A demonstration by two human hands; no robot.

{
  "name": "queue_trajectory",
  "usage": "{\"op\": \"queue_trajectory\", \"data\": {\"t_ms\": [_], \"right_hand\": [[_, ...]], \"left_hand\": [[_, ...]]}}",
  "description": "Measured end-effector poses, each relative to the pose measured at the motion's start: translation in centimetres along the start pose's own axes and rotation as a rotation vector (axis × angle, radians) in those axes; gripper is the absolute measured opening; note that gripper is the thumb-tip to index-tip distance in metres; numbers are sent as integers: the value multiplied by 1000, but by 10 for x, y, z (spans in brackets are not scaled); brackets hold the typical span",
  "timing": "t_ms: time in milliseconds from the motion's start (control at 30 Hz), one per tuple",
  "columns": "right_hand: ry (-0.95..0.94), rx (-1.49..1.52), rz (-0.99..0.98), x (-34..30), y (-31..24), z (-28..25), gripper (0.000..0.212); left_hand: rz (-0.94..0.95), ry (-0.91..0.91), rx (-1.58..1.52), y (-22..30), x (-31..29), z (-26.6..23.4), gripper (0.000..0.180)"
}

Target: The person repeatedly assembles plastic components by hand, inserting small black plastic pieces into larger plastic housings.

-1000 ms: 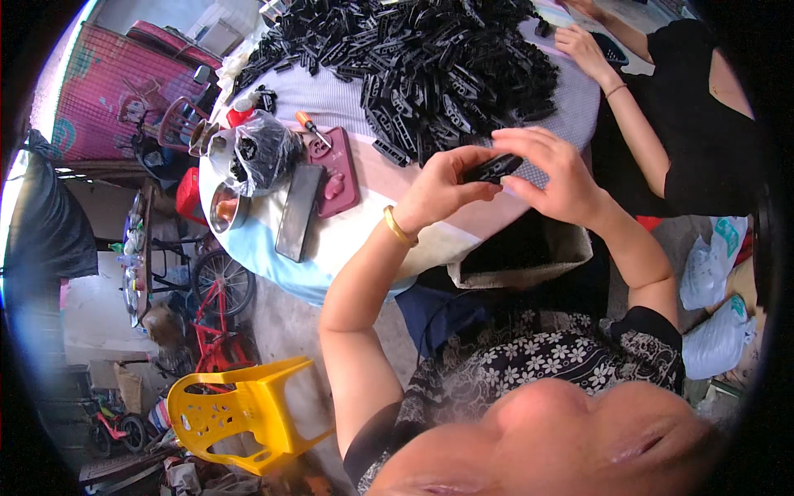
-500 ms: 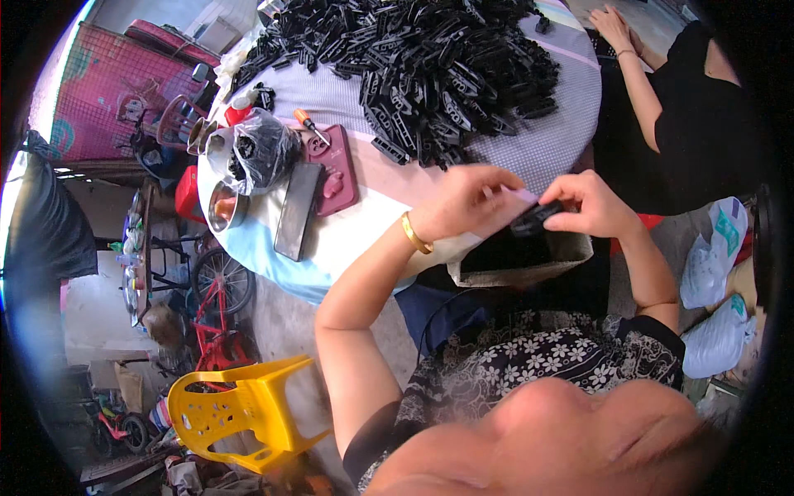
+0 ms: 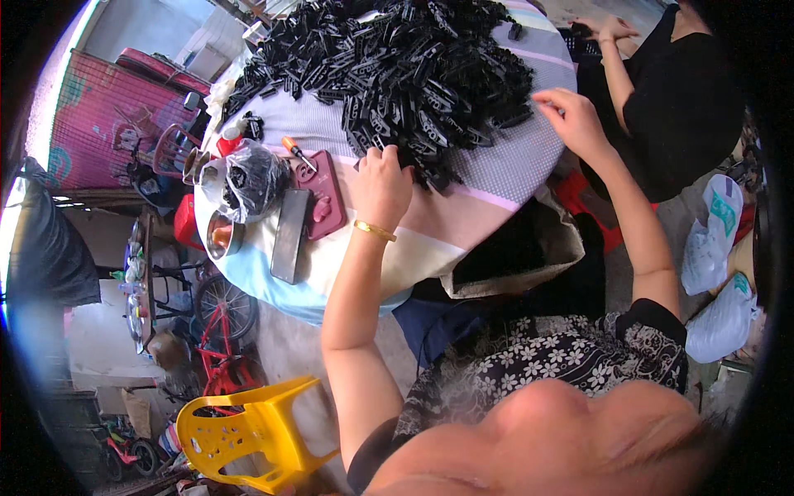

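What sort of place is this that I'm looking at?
It looks like a home or small workshop, perhaps both: the heap of black parts spread over a cloth-covered table suggests piecework, while the red bicycle and yellow chair look more domestic.

The heap of parts (image 3: 413, 78) spreads beyond my left fingers (image 3: 380, 157), left of my right fingers (image 3: 549, 98); left of both lies a bag (image 3: 248, 186), and nearer me, seemingly, a bin (image 3: 486, 290).
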State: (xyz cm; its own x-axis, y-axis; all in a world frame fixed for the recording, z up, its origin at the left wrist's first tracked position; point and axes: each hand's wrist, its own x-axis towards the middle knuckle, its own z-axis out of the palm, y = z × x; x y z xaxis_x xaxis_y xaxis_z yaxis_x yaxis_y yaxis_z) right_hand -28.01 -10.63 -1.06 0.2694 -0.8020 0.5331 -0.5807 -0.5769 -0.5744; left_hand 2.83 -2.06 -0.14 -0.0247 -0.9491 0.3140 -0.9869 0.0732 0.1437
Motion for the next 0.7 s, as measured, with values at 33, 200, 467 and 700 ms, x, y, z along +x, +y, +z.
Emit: {"op": "queue_trajectory", "data": {"t_ms": [33, 200, 467, 700], "right_hand": [[19, -96, -4, 9, 10, 5, 19], [-83, -240, 135, 38, 18, 20, 26], [-308, -327, 142, 47, 9, 27, 25], [-156, -357, -4, 35, 10, 29, 16]], "left_hand": [[1, -3, -9, 1, 0, 0, 33], [-54, -60, -8, 13, -2, -4, 40], [-25, 106, -79, -8, 0, 0, 23], [-30, 335, -479, -21, 6, -27, 20]]}}
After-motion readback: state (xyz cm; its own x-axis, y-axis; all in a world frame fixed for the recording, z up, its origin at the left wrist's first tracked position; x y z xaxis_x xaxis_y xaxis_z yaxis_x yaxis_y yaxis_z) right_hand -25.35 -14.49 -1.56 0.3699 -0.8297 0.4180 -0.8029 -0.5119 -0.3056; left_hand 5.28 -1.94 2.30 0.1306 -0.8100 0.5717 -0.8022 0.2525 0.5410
